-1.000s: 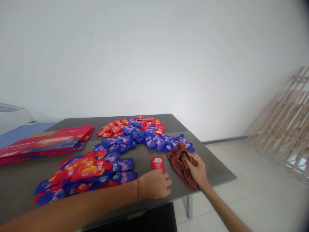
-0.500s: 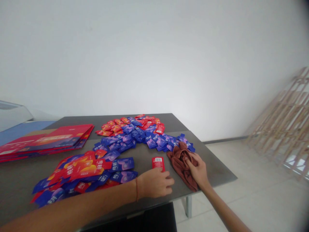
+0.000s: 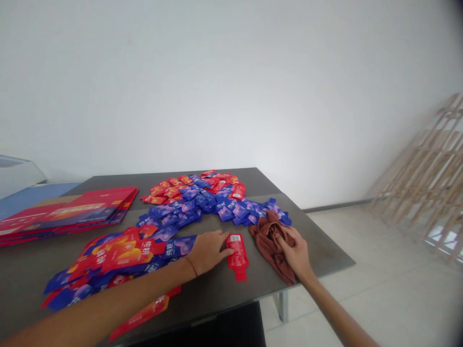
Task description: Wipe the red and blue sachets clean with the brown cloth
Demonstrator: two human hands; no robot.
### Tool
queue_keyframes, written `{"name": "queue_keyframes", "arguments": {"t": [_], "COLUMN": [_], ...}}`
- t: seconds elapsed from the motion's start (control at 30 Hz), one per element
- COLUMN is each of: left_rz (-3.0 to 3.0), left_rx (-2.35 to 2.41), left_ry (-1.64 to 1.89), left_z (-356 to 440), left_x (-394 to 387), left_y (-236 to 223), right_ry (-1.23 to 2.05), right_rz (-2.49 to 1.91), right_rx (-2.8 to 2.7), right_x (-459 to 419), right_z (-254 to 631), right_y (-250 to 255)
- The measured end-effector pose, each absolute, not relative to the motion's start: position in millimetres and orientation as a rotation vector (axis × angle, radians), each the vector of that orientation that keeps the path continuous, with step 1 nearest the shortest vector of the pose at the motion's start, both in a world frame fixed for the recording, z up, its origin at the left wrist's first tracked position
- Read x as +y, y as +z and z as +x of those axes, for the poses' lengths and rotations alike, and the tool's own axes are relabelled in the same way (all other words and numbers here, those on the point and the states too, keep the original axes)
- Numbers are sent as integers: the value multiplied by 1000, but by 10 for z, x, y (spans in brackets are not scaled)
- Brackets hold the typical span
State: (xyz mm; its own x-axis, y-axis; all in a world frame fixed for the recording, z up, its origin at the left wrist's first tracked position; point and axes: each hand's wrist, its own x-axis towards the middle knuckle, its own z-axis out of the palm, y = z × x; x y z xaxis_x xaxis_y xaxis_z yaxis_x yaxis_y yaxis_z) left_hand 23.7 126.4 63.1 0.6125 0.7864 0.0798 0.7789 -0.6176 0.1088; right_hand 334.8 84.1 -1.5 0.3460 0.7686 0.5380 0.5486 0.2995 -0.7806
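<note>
Left hand (image 3: 208, 252) spread, touching a red sachet (image 3: 237, 255); right hand (image 3: 296, 254) clutching brown cloth (image 3: 269, 246)

Bare hands (image 3: 208, 251), thin reddish bracelet (image 3: 191, 266)

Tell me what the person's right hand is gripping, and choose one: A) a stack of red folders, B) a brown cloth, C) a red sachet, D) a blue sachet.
B: the right hand is closed on the crumpled brown cloth, while the left hand lies flat beside the red sachet.
</note>
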Motion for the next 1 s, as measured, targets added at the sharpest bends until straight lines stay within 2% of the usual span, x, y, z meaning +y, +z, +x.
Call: {"name": "queue_keyframes", "arguments": {"t": [0.53, 1.0], "left_rz": [2561, 2591], "left_rx": [1366, 1256], "left_ry": [304, 255], "left_z": [192, 200], "left_x": [1339, 1363], "left_y": [626, 629], "right_ry": [219, 223], "right_rz": [-1360, -1356], "right_rx": [-1328, -1320], "right_x": [837, 827], "right_z": [3340, 3316], "right_y": [-3, 29]}}
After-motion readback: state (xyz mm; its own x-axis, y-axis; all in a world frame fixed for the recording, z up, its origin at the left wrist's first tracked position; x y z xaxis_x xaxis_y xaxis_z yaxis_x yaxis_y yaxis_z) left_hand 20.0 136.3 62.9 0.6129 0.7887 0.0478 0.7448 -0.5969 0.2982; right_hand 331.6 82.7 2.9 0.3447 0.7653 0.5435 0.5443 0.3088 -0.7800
